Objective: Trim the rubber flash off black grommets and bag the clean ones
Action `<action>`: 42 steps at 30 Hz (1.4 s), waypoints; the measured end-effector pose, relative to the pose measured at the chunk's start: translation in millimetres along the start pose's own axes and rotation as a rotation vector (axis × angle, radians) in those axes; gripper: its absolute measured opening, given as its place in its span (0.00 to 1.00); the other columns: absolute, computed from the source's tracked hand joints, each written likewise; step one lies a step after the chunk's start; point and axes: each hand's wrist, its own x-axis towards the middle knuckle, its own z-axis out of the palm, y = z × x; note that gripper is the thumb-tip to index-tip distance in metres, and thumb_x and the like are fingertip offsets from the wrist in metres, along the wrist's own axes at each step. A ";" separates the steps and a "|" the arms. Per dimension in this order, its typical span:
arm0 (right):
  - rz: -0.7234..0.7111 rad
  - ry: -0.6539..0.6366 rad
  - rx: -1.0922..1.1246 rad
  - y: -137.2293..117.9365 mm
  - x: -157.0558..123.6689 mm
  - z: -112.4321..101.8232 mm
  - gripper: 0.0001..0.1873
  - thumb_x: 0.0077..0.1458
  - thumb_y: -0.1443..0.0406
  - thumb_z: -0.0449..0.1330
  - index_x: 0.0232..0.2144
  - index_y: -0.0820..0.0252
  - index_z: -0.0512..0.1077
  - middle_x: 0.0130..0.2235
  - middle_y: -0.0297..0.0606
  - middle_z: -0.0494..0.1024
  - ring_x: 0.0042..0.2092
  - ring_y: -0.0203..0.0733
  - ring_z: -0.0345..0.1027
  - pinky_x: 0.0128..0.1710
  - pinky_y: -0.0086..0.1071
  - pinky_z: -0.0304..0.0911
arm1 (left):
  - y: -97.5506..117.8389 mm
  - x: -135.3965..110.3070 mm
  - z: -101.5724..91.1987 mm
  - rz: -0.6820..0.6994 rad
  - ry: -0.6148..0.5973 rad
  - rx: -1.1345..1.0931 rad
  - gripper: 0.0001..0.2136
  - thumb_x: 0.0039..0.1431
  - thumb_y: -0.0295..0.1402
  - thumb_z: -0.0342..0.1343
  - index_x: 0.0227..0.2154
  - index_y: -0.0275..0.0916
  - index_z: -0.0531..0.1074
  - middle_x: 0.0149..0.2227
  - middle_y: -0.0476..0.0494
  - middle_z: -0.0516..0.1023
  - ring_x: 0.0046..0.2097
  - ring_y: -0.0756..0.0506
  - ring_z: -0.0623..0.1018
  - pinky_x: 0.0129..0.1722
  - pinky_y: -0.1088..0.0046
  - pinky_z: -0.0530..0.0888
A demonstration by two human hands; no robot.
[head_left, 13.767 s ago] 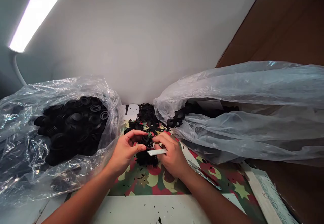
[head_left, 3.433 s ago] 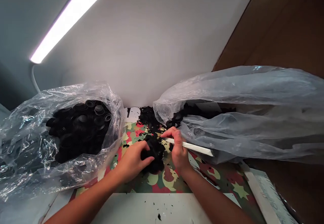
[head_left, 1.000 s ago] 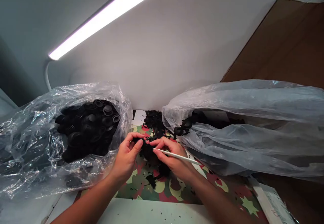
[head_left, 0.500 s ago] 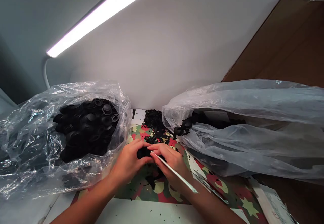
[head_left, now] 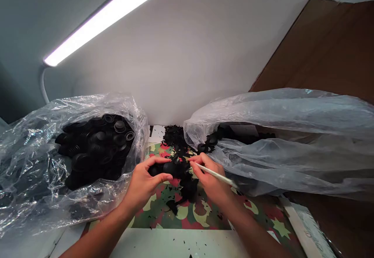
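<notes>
My left hand (head_left: 143,182) is closed round a black ribbed rubber part (head_left: 171,168), held above the camouflage-patterned mat (head_left: 201,215). My right hand (head_left: 212,180) pinches a thin white stick-like tool (head_left: 217,175), its tip at the part's right end. Another black rubber part (head_left: 188,188) lies on the mat just below my hands, among black scraps.
A clear plastic bag of black rubber parts (head_left: 96,147) lies at the left, and a larger clear bag (head_left: 286,145) with several such parts at its mouth lies at the right. A heap of black trimmings (head_left: 173,135) sits by the wall. A lamp bar (head_left: 108,16) glows overhead. Cardboard (head_left: 327,51) stands at right.
The white tool has swung up from pointing down-right to pointing right. The rubber part has turned in my left hand, now showing more of its length.
</notes>
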 end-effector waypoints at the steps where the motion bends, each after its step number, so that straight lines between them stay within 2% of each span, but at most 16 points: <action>1: 0.059 -0.084 0.061 -2.5 -4.9 -3.0 0.08 0.62 0.63 0.56 0.30 0.54 0.72 0.34 0.36 0.82 0.34 0.43 0.75 0.33 0.35 0.67 | -2.8 1.4 -1.2 -0.021 -0.065 0.005 0.12 0.44 0.34 0.70 0.35 0.42 0.83 0.30 0.47 0.83 0.33 0.41 0.80 0.33 0.68 0.74; 3: 0.118 -0.262 0.151 -8.7 -16.5 -7.7 0.09 0.60 0.64 0.58 0.26 0.54 0.71 0.36 0.35 0.84 0.37 0.44 0.77 0.35 0.34 0.68 | -12.5 4.4 -3.8 -0.033 -0.204 0.096 0.09 0.44 0.32 0.69 0.33 0.43 0.82 0.26 0.48 0.81 0.31 0.41 0.79 0.31 0.70 0.73; 5: 0.117 -0.360 0.170 -12.8 -26.1 -12.8 0.11 0.58 0.65 0.59 0.23 0.55 0.69 0.40 0.36 0.84 0.41 0.46 0.77 0.39 0.36 0.69 | -25.0 6.5 -6.7 0.015 -0.290 0.257 0.08 0.43 0.29 0.69 0.30 0.44 0.82 0.28 0.48 0.81 0.33 0.41 0.78 0.33 0.70 0.71; 10: 0.064 -0.289 0.068 -1.4 -31.9 -33.7 0.13 0.59 0.65 0.57 0.22 0.55 0.65 0.42 0.38 0.83 0.40 0.45 0.77 0.40 0.37 0.68 | -41.3 7.4 -14.1 0.136 -0.386 0.546 0.10 0.50 0.29 0.65 0.36 0.46 0.82 0.36 0.45 0.77 0.41 0.39 0.76 0.42 0.67 0.70; 12: 0.016 -0.328 0.051 5.9 -32.5 -39.8 0.13 0.59 0.66 0.57 0.22 0.55 0.65 0.46 0.39 0.82 0.44 0.46 0.76 0.43 0.38 0.68 | -38.4 7.8 -15.6 0.141 -0.432 0.622 0.12 0.51 0.29 0.65 0.40 0.47 0.82 0.38 0.45 0.77 0.43 0.38 0.76 0.45 0.64 0.70; 14: -0.009 -0.393 0.059 10.2 -34.0 -41.4 0.13 0.59 0.66 0.57 0.22 0.55 0.66 0.47 0.39 0.81 0.46 0.47 0.75 0.45 0.37 0.67 | -33.0 7.7 -14.3 0.172 -0.427 0.658 0.14 0.50 0.29 0.66 0.41 0.48 0.81 0.39 0.45 0.77 0.47 0.36 0.75 0.48 0.61 0.69; 17: 0.013 -0.433 0.103 10.0 -33.9 -38.3 0.11 0.61 0.65 0.57 0.25 0.55 0.69 0.42 0.37 0.81 0.41 0.44 0.75 0.42 0.36 0.67 | -25.5 4.4 -4.5 0.266 -0.363 0.601 0.11 0.51 0.29 0.66 0.39 0.47 0.81 0.40 0.44 0.78 0.47 0.36 0.75 0.50 0.59 0.69; 20: 0.113 -0.343 0.245 4.4 -27.8 -33.9 0.13 0.60 0.61 0.58 0.23 0.55 0.67 0.42 0.37 0.81 0.39 0.43 0.74 0.42 0.37 0.67 | -21.3 -3.0 12.5 0.279 -0.324 0.475 0.17 0.52 0.26 0.65 0.45 0.48 0.78 0.45 0.43 0.78 0.48 0.38 0.76 0.50 0.60 0.72; 23: 0.246 -0.205 0.485 -2.1 -20.0 -27.6 0.16 0.58 0.55 0.61 0.23 0.55 0.66 0.45 0.40 0.81 0.43 0.45 0.73 0.47 0.39 0.66 | -20.2 -9.4 28.3 0.155 -0.277 0.349 0.30 0.46 0.27 0.69 0.54 0.47 0.72 0.50 0.42 0.77 0.49 0.38 0.77 0.50 0.60 0.74; 24: 0.285 -0.184 0.557 -4.3 -18.3 -24.7 0.16 0.58 0.54 0.62 0.24 0.55 0.66 0.45 0.40 0.81 0.44 0.45 0.72 0.47 0.40 0.66 | -20.3 -10.2 31.8 0.105 -0.258 0.300 0.30 0.45 0.28 0.70 0.54 0.46 0.71 0.49 0.42 0.77 0.48 0.38 0.77 0.48 0.61 0.74; 27: 0.327 -0.171 0.620 -11.6 -17.1 -15.9 0.16 0.58 0.53 0.62 0.26 0.55 0.67 0.47 0.41 0.81 0.45 0.46 0.73 0.47 0.39 0.66 | -21.1 -8.9 34.5 -0.008 -0.225 0.160 0.18 0.51 0.35 0.67 0.45 0.41 0.73 0.42 0.43 0.81 0.43 0.40 0.79 0.43 0.63 0.75; 29: 0.254 -0.190 0.502 -16.8 -18.4 -12.3 0.14 0.59 0.56 0.61 0.25 0.55 0.67 0.48 0.41 0.81 0.46 0.46 0.73 0.46 0.39 0.66 | -21.3 -6.5 31.8 -0.044 -0.242 0.105 0.13 0.54 0.37 0.64 0.41 0.40 0.75 0.39 0.42 0.82 0.41 0.40 0.80 0.42 0.64 0.74; 32: 0.075 -0.251 0.271 -22.3 -20.0 -11.5 0.10 0.61 0.62 0.58 0.27 0.55 0.69 0.45 0.39 0.81 0.44 0.45 0.74 0.44 0.38 0.66 | -20.6 -3.5 27.0 -0.065 -0.283 0.060 0.14 0.55 0.36 0.62 0.43 0.39 0.77 0.43 0.41 0.83 0.44 0.40 0.80 0.45 0.63 0.74; 35: -0.049 -0.244 0.150 -22.4 -19.9 -12.5 0.07 0.63 0.64 0.55 0.31 0.54 0.70 0.43 0.38 0.82 0.44 0.45 0.74 0.45 0.39 0.66 | -20.5 -2.0 25.6 -0.073 -0.251 0.040 0.15 0.54 0.36 0.62 0.44 0.39 0.75 0.45 0.40 0.82 0.46 0.39 0.79 0.46 0.63 0.73; 38: -0.109 -0.217 0.102 -20.4 -19.1 -13.2 0.08 0.63 0.65 0.55 0.31 0.53 0.70 0.43 0.39 0.82 0.46 0.46 0.74 0.47 0.40 0.66 | -23.1 -1.2 26.5 -0.089 -0.229 0.054 0.14 0.53 0.36 0.61 0.41 0.38 0.73 0.41 0.42 0.81 0.44 0.40 0.78 0.43 0.65 0.73; 42: -0.100 -0.190 0.090 -20.0 -17.9 -14.0 0.10 0.64 0.65 0.56 0.29 0.54 0.68 0.48 0.39 0.81 0.47 0.45 0.74 0.47 0.39 0.66 | -27.9 -0.6 27.3 -0.094 -0.252 0.052 0.12 0.52 0.36 0.60 0.39 0.38 0.71 0.36 0.45 0.78 0.38 0.43 0.77 0.38 0.68 0.71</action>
